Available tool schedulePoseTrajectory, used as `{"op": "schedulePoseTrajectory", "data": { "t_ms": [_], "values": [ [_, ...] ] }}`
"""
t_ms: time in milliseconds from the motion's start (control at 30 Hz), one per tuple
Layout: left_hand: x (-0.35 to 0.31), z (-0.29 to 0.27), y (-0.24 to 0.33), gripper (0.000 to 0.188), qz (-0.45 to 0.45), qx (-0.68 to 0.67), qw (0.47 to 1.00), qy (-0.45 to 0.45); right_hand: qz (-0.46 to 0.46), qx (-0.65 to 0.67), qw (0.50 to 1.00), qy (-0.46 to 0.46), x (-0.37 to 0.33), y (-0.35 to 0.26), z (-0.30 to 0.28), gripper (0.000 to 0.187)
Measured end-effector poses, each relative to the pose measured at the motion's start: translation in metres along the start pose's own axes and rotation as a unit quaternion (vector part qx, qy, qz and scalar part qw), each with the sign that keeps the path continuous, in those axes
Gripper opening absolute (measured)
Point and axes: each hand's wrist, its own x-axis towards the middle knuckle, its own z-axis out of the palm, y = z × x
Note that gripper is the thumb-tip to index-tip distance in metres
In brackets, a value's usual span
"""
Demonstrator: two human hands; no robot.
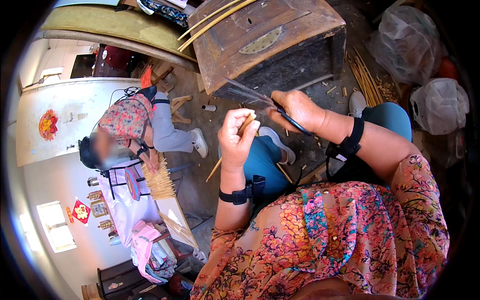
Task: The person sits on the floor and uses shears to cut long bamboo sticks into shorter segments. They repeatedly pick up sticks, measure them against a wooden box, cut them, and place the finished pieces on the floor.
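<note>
Floral blouse (325,245), lower centre. Mid-frame: left hand (234,137) pinches a pale stick (245,124); right hand (302,110) grips a black-handled cutting tool (293,121) — best keep its edge clear of the left thumb.

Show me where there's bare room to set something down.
Bare: the wooden chest top, right of its oval plate; and floor between the left forearm and the co-worker's white board. Crowded: floor right of the chest, with loose sticks, cut pieces and plastic bags.

A bright window (56,227) shines in the pale wall (55,185) at left; a brown wooden cabinet (230,45) (its surface worn) stands far on the grey floor (192,120).
</note>
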Motion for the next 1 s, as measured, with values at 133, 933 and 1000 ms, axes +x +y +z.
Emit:
{"op": "schedulePoseTrajectory", "data": {
  "t_ms": [133, 933, 1000],
  "values": [
    [0.001, -0.016, 0.008, 0.019, -0.04, -0.059, 0.997, -0.003, -0.028, 0.002, 1.0, -0.006, 0.004, -0.003, -0.009, 0.026],
    [-0.005, -0.016, -0.001, 0.014, 0.076, 0.007, 0.996, 0.04, -0.091, -0.097, 0.99, -0.038, -0.007, -0.016, -0.006, 0.038],
    [-0.005, -0.014, -0.002, 0.015, 0.084, 0.01, 0.995, 0.053, -0.091, -0.096, 0.99, -0.043, -0.007, -0.017, -0.005, 0.037]
  ]
}}
